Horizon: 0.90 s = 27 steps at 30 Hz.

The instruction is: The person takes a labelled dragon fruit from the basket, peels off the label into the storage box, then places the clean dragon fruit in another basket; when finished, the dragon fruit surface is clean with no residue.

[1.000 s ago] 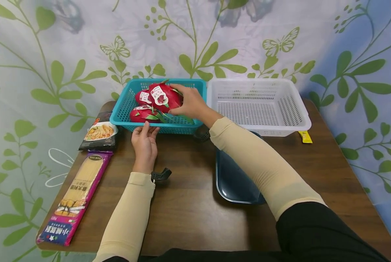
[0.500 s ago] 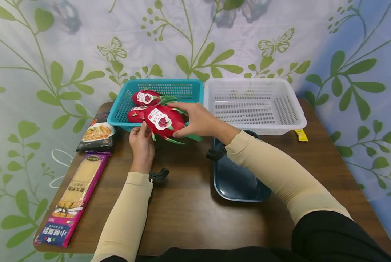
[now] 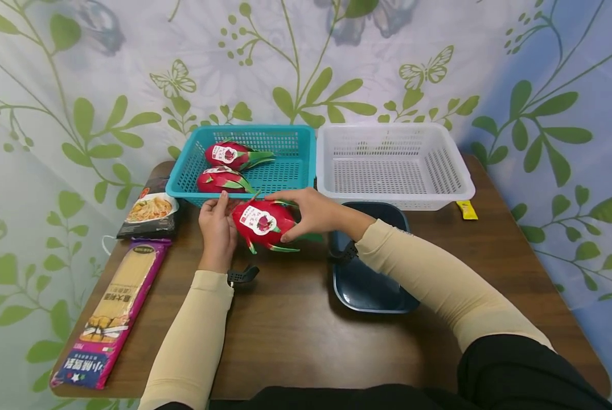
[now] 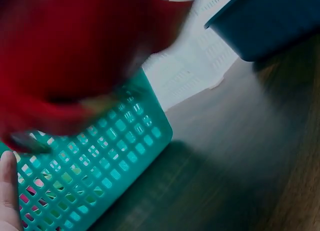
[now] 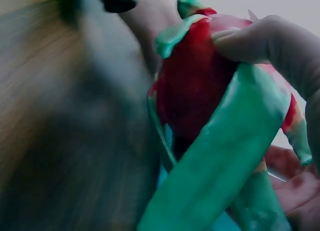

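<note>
Head view: the right hand (image 3: 311, 212) grips a red dragon fruit with green scales and a white label (image 3: 262, 223), fingers curled over its top and side. The fruit is held just above the brown wooden desk (image 3: 295, 330), directly in front of the teal plastic mesh basket (image 3: 295, 171) at the desk's far edge. The left hand (image 3: 216, 230) rests flat, fingers straight, fingertips against the basket's front wall, just beside the fruit. Right wrist view confirms the grip (image 5: 200, 91).
</note>
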Available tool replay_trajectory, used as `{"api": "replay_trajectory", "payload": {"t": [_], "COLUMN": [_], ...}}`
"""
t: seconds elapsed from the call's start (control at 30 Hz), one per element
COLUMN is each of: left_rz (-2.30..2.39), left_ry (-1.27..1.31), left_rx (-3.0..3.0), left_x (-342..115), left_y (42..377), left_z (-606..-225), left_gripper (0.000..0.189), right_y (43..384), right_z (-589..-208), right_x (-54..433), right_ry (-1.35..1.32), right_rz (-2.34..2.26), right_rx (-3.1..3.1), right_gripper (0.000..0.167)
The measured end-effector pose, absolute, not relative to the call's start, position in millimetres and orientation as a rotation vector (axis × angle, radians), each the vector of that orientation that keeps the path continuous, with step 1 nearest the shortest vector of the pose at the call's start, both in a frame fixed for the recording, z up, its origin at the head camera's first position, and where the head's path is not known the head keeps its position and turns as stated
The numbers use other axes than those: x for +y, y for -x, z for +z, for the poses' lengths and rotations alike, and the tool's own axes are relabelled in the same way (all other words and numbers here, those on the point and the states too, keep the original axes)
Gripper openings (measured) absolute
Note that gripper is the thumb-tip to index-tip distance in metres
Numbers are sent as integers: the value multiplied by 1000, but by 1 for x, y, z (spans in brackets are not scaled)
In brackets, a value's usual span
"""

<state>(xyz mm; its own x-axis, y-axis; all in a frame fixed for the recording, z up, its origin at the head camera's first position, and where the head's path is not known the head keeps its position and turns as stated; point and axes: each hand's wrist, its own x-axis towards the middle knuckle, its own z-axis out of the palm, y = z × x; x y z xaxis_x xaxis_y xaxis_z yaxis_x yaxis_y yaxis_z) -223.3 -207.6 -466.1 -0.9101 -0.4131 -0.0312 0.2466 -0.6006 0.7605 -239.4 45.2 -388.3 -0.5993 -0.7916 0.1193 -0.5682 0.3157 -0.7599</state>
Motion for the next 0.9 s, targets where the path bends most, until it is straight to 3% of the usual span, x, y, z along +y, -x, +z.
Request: {"api": "replay_trajectory", "payload": {"t": [0.2,0.4,0.53,0.73,0.9], "left_rz": [-2552,-2548,-2430,-2245,-2039], "left_ry": [-275,-270,-48,634,652], "left_rx": [-1114,-1316,-1725,-2012,-2337], "left_x": [-207,-211,-217,-226,-217], "left_y": [222,208,193,184,179], "left_z": [-466,-471,-479,-491,-494], "left_gripper": [33,30,43,65,91], "right_y": [236,239,242,245,244], "right_z": [-403,-414,-417,-414,-403], "right_x": [49,49,49,52,54], "right_ry": [1221,1206,1195,1207,1269], "right_rz": [-1081,-990,-942,-840,-686], "right_rx": [2271,2280,2279,2263,2302], "right_gripper": [90,89,90,92,98]}}
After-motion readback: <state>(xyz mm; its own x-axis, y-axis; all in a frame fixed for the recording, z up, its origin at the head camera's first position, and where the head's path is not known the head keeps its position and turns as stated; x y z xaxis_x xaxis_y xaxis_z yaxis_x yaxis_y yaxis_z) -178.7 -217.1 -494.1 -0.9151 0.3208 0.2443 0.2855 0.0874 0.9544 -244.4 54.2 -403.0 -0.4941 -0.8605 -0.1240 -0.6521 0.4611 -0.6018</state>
